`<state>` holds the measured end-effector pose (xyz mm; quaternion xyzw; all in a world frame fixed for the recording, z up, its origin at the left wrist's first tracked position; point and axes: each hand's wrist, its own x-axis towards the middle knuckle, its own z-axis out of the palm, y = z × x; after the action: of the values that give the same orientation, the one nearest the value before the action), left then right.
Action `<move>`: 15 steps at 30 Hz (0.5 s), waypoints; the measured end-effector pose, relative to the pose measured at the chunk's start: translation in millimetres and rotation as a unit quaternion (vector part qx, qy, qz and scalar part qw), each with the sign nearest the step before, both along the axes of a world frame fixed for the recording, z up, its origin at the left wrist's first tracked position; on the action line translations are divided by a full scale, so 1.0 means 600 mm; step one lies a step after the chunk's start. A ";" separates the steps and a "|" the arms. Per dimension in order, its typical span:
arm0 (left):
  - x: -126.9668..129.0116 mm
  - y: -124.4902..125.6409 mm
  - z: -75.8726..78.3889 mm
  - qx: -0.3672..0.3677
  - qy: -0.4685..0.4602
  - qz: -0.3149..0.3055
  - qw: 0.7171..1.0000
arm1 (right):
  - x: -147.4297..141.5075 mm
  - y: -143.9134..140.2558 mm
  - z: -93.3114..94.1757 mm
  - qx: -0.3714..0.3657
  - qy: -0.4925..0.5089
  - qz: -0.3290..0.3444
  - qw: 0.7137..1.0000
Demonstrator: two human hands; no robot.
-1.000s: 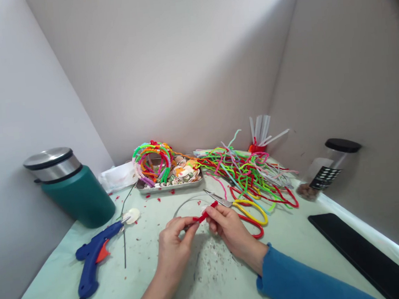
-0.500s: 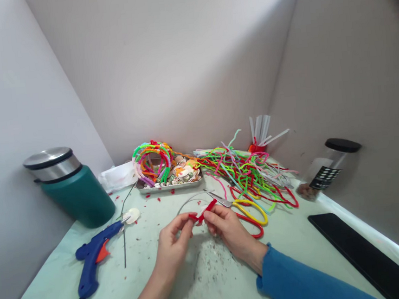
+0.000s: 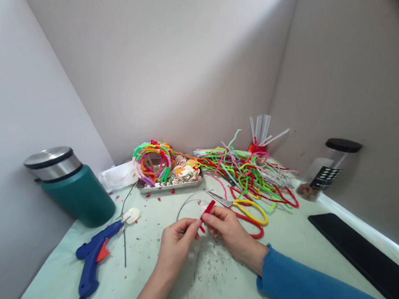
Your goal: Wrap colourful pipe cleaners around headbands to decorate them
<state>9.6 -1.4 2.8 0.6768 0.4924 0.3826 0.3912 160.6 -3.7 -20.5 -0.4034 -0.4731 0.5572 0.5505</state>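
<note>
My left hand (image 3: 175,247) and my right hand (image 3: 227,231) meet over the middle of the pale green table. Both pinch a short red pipe cleaner (image 3: 207,210) that wraps a thin metal hoop (image 3: 186,202); the hoop arcs away behind my fingers. My right forearm wears a blue sleeve (image 3: 302,282). Yellow-handled scissors (image 3: 241,206) lie just right of my right hand, and a blue glue gun (image 3: 95,256) lies to the left of my left hand.
A metal tray (image 3: 169,185) with shells and wrapped hoops sits at the back. A heap of coloured pipe cleaners (image 3: 248,173) spreads right of it. A green steel-lidded flask (image 3: 72,188) stands left, a black-lidded jar (image 3: 327,168) right, a black slab (image 3: 365,251) near the right edge.
My left fingers opened off the red pipe cleaner half a second ago and have closed on it again. Its free end now points more upward.
</note>
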 end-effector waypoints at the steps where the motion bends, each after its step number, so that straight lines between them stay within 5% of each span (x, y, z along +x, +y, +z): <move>1: 0.001 0.000 0.000 0.003 0.003 -0.001 1.000 | 0.000 0.000 -0.001 0.001 -0.001 -0.001 1.000; 8: 0.001 -0.001 -0.005 0.040 0.018 0.002 0.999 | 0.001 0.003 -0.003 -0.004 -0.011 -0.003 1.000; 15: -0.003 -0.004 -0.012 0.173 0.110 0.026 0.978 | 0.000 0.004 -0.005 -0.003 -0.017 -0.002 1.000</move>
<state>7.7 -4.0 -4.6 0.7590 0.4768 0.3950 0.2014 160.8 -1.3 -23.4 -0.4154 -0.4801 0.5505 0.5421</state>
